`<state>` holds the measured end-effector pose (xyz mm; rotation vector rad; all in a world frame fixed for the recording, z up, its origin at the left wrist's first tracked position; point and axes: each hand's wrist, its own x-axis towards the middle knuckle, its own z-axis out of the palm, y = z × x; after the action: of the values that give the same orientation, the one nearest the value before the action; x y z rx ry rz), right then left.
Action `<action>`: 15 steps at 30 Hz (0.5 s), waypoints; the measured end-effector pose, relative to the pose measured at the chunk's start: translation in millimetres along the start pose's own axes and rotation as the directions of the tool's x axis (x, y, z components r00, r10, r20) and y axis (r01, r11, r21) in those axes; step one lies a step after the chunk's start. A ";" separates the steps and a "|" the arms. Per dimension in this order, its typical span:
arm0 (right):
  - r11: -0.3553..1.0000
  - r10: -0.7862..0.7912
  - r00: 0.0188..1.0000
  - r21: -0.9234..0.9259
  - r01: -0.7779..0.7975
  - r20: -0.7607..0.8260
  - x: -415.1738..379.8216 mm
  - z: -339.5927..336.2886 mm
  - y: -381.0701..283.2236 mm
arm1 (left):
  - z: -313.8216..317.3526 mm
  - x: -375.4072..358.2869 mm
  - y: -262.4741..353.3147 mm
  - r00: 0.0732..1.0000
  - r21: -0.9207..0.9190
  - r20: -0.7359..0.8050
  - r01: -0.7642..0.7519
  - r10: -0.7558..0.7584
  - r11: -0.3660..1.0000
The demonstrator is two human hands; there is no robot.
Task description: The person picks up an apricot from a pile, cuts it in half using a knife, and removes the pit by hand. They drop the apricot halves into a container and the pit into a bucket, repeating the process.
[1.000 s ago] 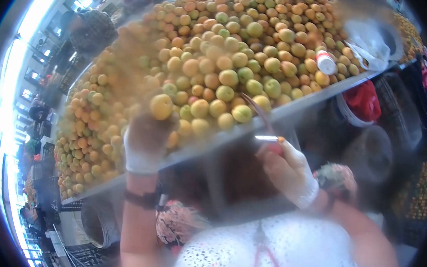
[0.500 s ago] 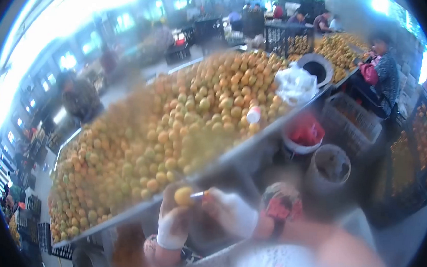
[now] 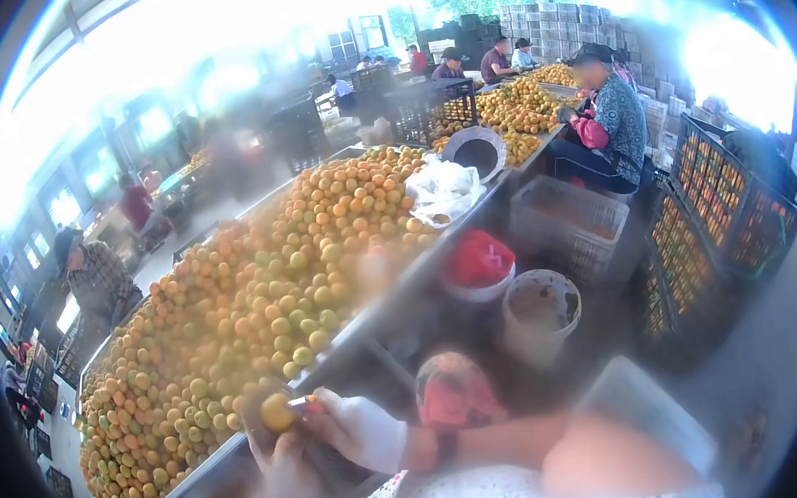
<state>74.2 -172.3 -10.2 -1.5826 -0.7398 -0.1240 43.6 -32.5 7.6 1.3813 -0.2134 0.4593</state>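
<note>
A yellow-orange round fruit (image 3: 278, 412) rests in the fingers of my left hand (image 3: 288, 470), which is gloved and blurred at the bottom of the view. My right hand (image 3: 362, 431), in a white glove, is closed round a small knife (image 3: 299, 405) with a short metal blade and a bit of orange at the handle. The blade lies against or right beside the fruit; contact is hard to make out. Both hands are at the near edge of a long metal-rimmed table (image 3: 386, 296) heaped with similar fruit (image 3: 302, 261).
A white plastic bag (image 3: 443, 190) and a grey round tub (image 3: 475, 153) sit on the table. Beside it stand a bucket with red contents (image 3: 478, 261), a dirty white bucket (image 3: 541, 314) and crates (image 3: 569, 221). A co-worker (image 3: 611, 125) sits at the far right end.
The head view has turned right, so the table and buckets appear farther left. My hands still hold the fruit and knife close together and appear lower and farther left.
</note>
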 end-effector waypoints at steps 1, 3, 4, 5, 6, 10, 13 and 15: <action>1.000 0.000 1.000 -0.005 0.000 -0.004 -0.7 0.2 0.0 | 1.3 -0.1 -0.1 1.000 0.001 0.015 -0.002 0.002 1.000; 1.000 0.002 1.000 -0.008 -0.002 -0.008 -2.0 1.6 1.0 | 4.6 -1.6 0.2 0.998 0.080 0.001 -0.068 0.068 0.995; 1.000 -0.015 1.000 -0.023 0.014 -0.028 -2.2 2.8 2.0 | 7.4 -1.6 1.2 0.991 0.156 -0.008 -0.131 0.134 0.979; 0.999 -0.031 0.999 -0.037 0.029 -0.044 -1.9 4.4 3.4 | 10.7 -1.0 2.5 0.991 0.159 -0.012 -0.130 0.133 0.979; 0.999 -0.024 0.999 -0.029 0.023 -0.033 1.5 8.0 4.5 | 14.8 -0.9 6.4 0.996 0.117 -0.044 -0.069 0.074 0.991; 0.406 0.385 0.831 0.735 -0.543 0.401 10.2 12.2 10.9 | -27.3 3.5 -20.2 0.983 -0.576 0.152 0.175 -0.105 0.798; 0.063 0.529 0.497 0.553 -0.831 0.688 10.5 -17.5 -12.0 | -45.8 -6.2 -32.9 0.854 -0.596 0.192 0.493 -0.484 0.634; 0.111 0.472 0.618 0.653 -0.749 0.629 0.9 -12.5 0.9 | -22.4 1.5 0.7 0.904 -0.388 0.230 0.425 -0.361 0.818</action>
<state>79.6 -183.5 -8.4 -0.6787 -0.1331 1.0431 42.0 -10.2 4.6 0.9822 -0.1305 -0.0445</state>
